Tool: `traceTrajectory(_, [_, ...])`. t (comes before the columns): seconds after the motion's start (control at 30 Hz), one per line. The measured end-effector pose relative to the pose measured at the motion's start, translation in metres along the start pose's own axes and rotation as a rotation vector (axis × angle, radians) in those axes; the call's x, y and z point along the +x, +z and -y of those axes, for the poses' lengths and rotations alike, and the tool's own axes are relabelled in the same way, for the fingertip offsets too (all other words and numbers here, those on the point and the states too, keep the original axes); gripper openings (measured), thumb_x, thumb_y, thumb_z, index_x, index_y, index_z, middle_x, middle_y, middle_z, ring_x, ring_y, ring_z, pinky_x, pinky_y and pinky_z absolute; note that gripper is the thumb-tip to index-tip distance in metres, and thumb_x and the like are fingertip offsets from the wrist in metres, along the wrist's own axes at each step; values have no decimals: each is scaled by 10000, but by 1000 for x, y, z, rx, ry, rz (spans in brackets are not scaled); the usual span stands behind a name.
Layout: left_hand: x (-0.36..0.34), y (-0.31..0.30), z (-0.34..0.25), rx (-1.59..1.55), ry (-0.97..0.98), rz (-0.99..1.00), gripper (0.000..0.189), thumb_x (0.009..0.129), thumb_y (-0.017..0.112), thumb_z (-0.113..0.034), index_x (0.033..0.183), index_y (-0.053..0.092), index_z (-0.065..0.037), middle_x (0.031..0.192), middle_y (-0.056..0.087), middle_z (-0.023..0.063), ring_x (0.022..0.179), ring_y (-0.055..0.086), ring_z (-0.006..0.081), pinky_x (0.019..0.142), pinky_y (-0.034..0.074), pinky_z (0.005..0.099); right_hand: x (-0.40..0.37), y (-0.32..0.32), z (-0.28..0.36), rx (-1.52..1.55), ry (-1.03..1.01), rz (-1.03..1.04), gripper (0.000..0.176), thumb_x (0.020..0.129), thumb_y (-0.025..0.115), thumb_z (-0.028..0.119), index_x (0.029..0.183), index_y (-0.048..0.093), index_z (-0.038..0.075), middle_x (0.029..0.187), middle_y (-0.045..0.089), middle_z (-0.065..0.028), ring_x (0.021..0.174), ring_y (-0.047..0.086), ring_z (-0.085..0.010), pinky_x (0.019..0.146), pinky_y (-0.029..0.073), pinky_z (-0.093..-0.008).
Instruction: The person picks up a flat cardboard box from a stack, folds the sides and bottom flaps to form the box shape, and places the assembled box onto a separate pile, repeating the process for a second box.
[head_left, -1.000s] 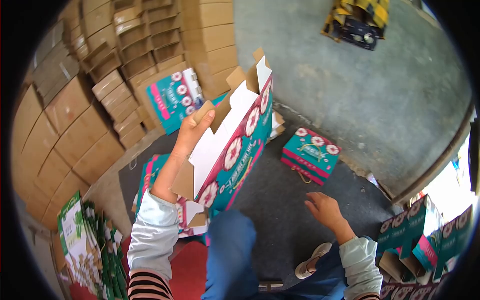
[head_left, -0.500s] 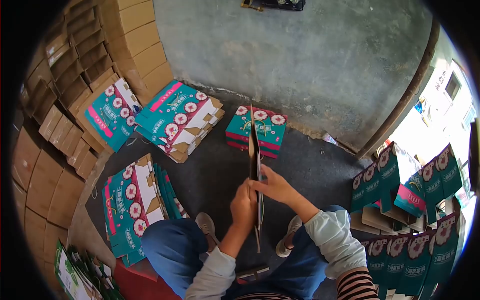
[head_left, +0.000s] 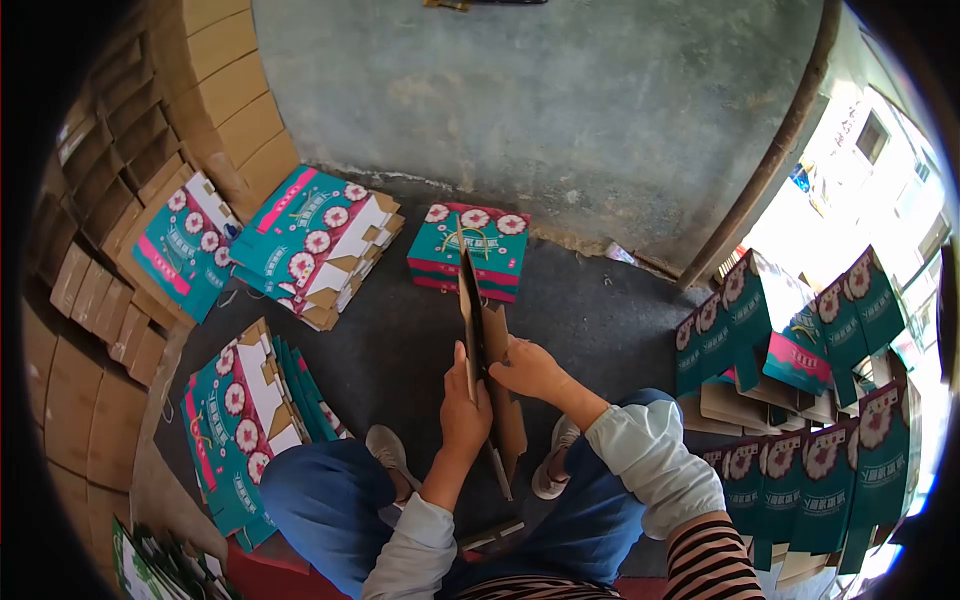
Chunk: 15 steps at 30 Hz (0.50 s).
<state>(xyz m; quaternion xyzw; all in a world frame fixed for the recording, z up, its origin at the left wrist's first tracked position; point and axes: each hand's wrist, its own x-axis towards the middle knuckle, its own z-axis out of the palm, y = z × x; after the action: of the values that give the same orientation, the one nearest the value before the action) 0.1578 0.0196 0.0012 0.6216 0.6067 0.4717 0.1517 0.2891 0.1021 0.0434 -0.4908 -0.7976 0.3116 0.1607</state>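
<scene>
Head view. A flattened carton blank, seen edge-on, is held upright over the lap, between the knees and above the floor. Its long axis runs away from the person, from a near end low by the shoes to a far end that points toward the wall. A brown inner flap hangs out on its right side.

The blank lies between the two hands at about mid-length. The left hand is closed against the left face, thumb raised along the top edge. The right hand is closed on the right face, fingers curled over the upper part of the brown flap. Both hands touch the blank and neither is nearer; together they clamp it from opposite sides.

Beyond the far end, an assembled teal box with a flower print and a cord handle stands on the floor. To the left lie two stacks of flat printed blanks, one near the left knee and one farther off. A further printed blank leans on the brown shipping cartons along the left side. To the right, opened teal boxes stand crowded together by the bright doorway.
</scene>
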Motion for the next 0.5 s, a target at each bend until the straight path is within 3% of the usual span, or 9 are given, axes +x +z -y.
traceTrajectory(0.1, [2, -4, 1, 59, 108, -1, 598, 909, 474, -75, 1458, 237, -77, 1268, 452, 224, 1025, 578, 381, 758, 525, 421, 4, 10, -13, 16, 42, -61, 299, 810, 519, 243, 960, 549, -14, 846, 641, -255, 820, 618, -436, 764, 490, -500])
traceTrajectory(0.2, [-4, -21, -3, 82, 60, 67, 637, 847, 511, 5, 1441, 299, -88, 1306, 424, 223, 1098, 533, 391, 838, 503, 418, 13, 8, -31, -57, -24, -142, 265, 811, 510, 227, 896, 566, -18, 824, 632, -273, 799, 622, -433, 743, 493, -507])
traceTrajectory(0.33, [-29, -61, -9, 338, 230, 220, 815, 620, 661, 59, 1377, 417, -118, 1365, 374, 232, 1224, 409, 431, 1006, 376, 459, 27, -23, -44, -159, 31, -227, 265, 827, 497, 218, 917, 582, -17, 802, 639, -252, 764, 623, -427, 710, 503, -499])
traceTrajectory(0.5, [-54, -79, -14, 350, 312, 348, 719, 627, 747, -86, 1297, 488, -116, 1380, 348, 232, 1245, 401, 408, 1008, 362, 482, 34, -24, -43, -120, 60, -181, 327, 843, 493, 251, 1013, 586, -12, 846, 640, -254, 840, 614, -425, 771, 484, -500])
